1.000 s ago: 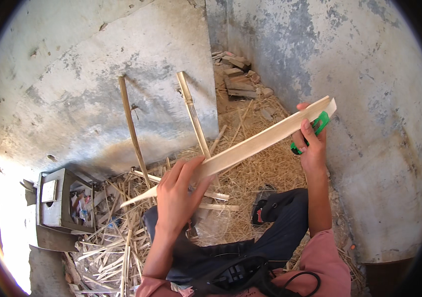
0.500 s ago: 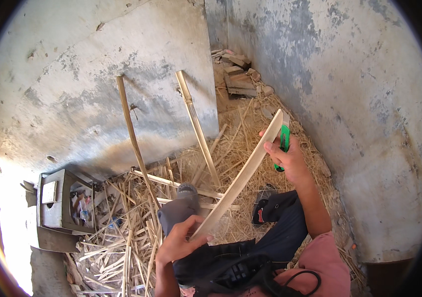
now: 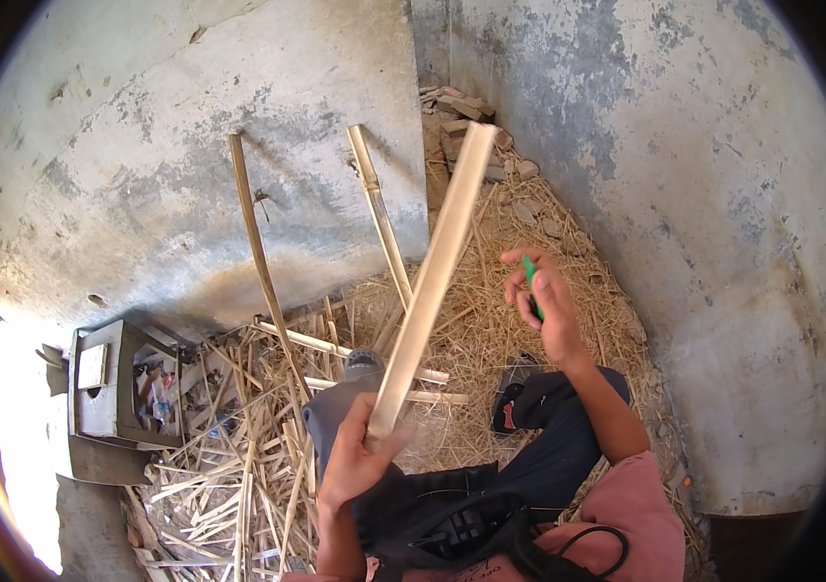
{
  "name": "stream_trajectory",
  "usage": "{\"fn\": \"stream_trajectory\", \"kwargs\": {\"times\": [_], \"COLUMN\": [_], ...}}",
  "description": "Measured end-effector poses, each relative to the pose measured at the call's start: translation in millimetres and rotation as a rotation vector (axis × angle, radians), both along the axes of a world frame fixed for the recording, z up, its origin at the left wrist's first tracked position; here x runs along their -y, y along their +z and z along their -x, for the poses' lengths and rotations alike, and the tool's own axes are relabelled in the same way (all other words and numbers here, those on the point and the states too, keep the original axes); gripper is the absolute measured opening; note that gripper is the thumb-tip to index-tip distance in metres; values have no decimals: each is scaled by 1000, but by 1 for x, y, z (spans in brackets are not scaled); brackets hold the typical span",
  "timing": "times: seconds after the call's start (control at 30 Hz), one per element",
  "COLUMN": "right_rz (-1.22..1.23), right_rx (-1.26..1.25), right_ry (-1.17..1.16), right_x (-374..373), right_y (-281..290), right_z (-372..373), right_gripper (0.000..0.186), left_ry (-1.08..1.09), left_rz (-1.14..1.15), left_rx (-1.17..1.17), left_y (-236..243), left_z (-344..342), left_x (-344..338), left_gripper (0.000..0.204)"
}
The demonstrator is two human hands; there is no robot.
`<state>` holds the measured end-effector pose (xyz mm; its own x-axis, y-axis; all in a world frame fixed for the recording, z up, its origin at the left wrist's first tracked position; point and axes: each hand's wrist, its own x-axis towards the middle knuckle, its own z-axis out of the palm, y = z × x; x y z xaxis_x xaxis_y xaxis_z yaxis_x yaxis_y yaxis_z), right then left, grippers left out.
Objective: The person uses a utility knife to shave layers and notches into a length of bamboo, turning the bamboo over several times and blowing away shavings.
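A long, pale split bamboo strip [image 3: 434, 276] rises at a slant in front of me, its far end slightly blurred. Its lower end is gripped in my left hand [image 3: 360, 456], thumb on one side and fingers behind. To the right, apart from the strip, my right hand [image 3: 551, 306] is closed round a green utility knife [image 3: 532, 281]. Only a narrow part of the knife shows between the fingers; its blade cannot be made out.
Two bamboo poles, one brown [image 3: 256, 233] and one pale [image 3: 374, 194], lean against the left wall [image 3: 142, 194]. Shavings and straw [image 3: 568, 262] cover the floor, with cut strips [image 3: 209, 504] at lower left. A wooden box [image 3: 108, 388] stands there; bricks [image 3: 461, 102] lie in the corner.
The bamboo strip has swung up and left, away from the right hand, which has let go of it. The right hand has turned with the knife still in it.
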<state>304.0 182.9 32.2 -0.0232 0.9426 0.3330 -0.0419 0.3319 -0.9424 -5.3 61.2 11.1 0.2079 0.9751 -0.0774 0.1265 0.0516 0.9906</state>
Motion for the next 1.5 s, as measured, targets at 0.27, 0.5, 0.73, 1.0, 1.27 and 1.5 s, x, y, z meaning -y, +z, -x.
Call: {"fn": "stream_trajectory", "kwargs": {"times": [0.27,0.5,0.73,1.0,1.27,1.5], "right_rz": [-372,-598,-596,-579,-571,-558], "right_rx": [616,729,708,715,723,747], "right_ry": [209,245,276,274,265,254], "right_x": [29,36,41,45,48,53], "right_y": [-7,-15,-23,-20,-20,-17], "right_z": [34,48,56,60,59,59], "right_gripper": [31,31,34,28,27,30], "left_ry": [142,125,184,166,122,154], "left_rz": [-203,-162,-179,-144,-124,-120], "left_rx": [-157,-124,26,79,15,-25], "left_y": [23,28,21,24,29,38], "left_z": [-24,-33,-38,-41,-42,-45], "left_x": [-11,-13,-14,-13,-11,-13], "left_gripper": [56,63,65,61,79,96]}}
